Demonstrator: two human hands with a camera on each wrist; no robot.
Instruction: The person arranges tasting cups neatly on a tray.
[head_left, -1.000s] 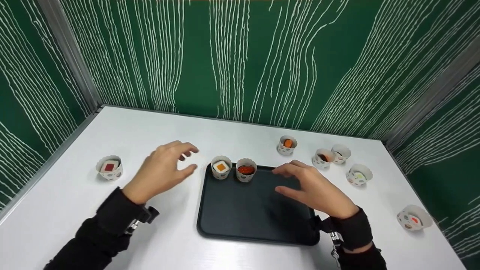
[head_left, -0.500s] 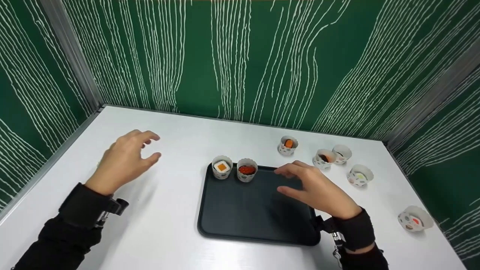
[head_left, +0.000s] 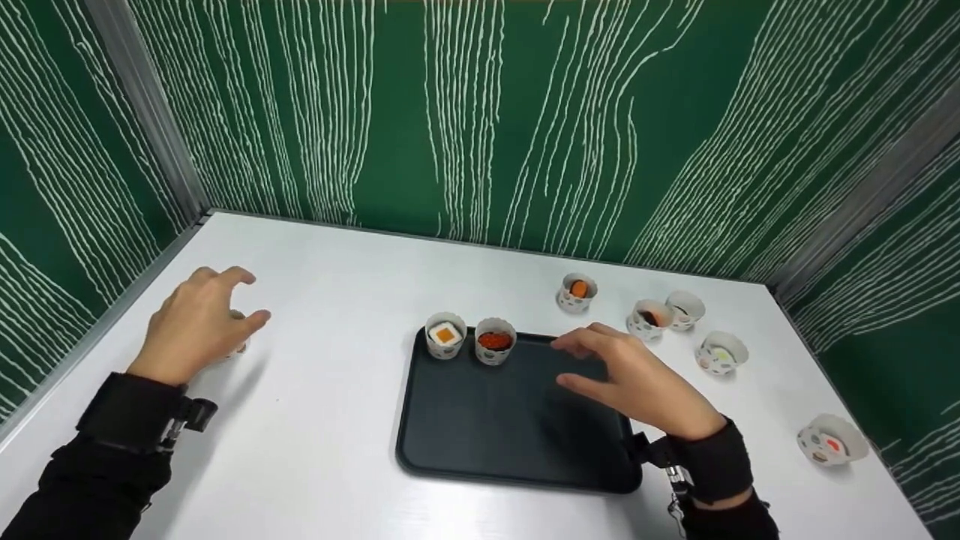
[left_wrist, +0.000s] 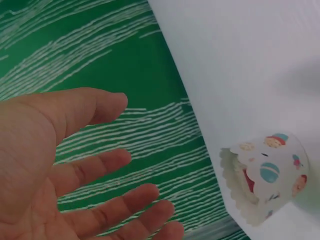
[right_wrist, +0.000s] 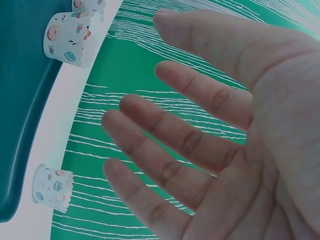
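My left hand (head_left: 193,324), fingers apart and bent a little, hovers over the left part of the table and holds nothing. It mostly hides a patterned paper cup (head_left: 238,349); the left wrist view shows this paper cup (left_wrist: 272,175) apart from the fingers, with something white and red inside. Above the right part of a dark tray (head_left: 517,427) hangs my right hand (head_left: 626,375), relaxed and holding nothing. At the tray's back left corner stand a cup with a white and orange piece (head_left: 445,335) and a cup with a red-orange topping (head_left: 495,341).
Behind the tray is a cup with an orange piece (head_left: 577,291). Farther right stand several more cups, among them one with a dark and orange filling (head_left: 649,319), a pale green one (head_left: 721,353) and one near the right edge (head_left: 831,439). Green walls (head_left: 397,112) enclose the white table (head_left: 330,450).
My left hand has moved left, away from the tray, and now covers most of the left cup. The right hand and the cups stay where they were.
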